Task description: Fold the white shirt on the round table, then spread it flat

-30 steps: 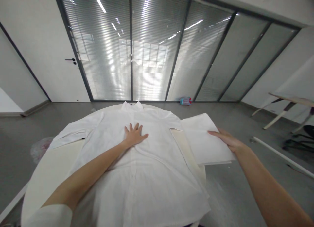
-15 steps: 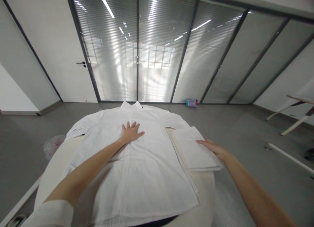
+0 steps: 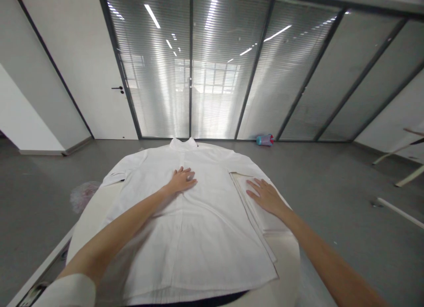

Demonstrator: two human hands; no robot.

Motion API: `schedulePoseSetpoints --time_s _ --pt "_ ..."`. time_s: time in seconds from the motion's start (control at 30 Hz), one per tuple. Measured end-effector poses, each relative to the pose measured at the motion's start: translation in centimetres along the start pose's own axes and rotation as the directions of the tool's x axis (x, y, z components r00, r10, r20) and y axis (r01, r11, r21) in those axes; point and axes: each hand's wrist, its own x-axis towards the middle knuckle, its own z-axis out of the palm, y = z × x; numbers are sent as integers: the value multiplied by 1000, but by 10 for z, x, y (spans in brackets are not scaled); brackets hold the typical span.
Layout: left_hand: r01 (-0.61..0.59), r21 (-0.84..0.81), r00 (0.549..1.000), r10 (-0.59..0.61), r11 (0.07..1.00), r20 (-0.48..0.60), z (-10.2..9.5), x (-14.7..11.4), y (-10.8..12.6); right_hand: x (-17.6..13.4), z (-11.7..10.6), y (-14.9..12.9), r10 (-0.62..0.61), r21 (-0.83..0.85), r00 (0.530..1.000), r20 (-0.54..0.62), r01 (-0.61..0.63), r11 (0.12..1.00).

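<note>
A white button-front shirt (image 3: pixel 212 218) lies spread out on a cream rounded tabletop (image 3: pixel 281 263), its collar at the far edge. My left hand (image 3: pixel 183 180) rests on the chest of the shirt, palm down with fingers stretched. To the right of the shirt's side edge lies a folded white cloth (image 3: pixel 270 223); the frames do not show whether it is separate from the shirt. On top of this cloth my right hand (image 3: pixel 265 196) lies flat, fingers spread and holding nothing.
A clear plastic bag (image 3: pixel 84 196) sits on the floor left of the table. Near the glass partition lies a blue and red striped object (image 3: pixel 265 140). Light-coloured furniture legs (image 3: pixel 409 176) stand at the right, with a white bar (image 3: pixel 400 212) low before them.
My right hand has moved from the outer edge of the folded cloth to lie flat on top of it. The left hand stays on the shirt, its fingers closer together. The view shifted slightly.
</note>
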Motion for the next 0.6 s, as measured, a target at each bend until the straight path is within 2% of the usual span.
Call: schedulePoseSetpoints --time_s 0.07,0.13,0.27,0.33,0.43,0.5,0.57,0.6 --pt "-114 -13 993 114 993 21 -7 -14 -13 -3 4 -1 8 -38 1000 -24 -8 999" --pt "-174 1 985 174 985 -2 -15 -31 -29 -5 3 -2 1 -52 998 -60 -4 999" --pt "-185 11 982 185 983 -41 -30 -60 -71 11 -14 4 -30 18 995 -95 32 999" --pt "-197 -4 979 197 980 -45 -35 -68 -94 30 -28 13 78 87 992 -103 -69 994" --pt "-110 16 985 111 994 -131 -35 -73 -124 67 -44 34 362 206 932 -6 -353 912" --pt "-20 11 969 23 1000 -245 -34 -76 -141 88 -47 47 459 241 884 92 -467 851" --pt "122 -45 916 -130 991 -380 -40 -81 -158 101 -44 55 490 255 858 155 -514 819" --pt "220 -87 869 -236 972 -434 -47 -84 -168 105 -42 56 500 268 850 168 -527 806"
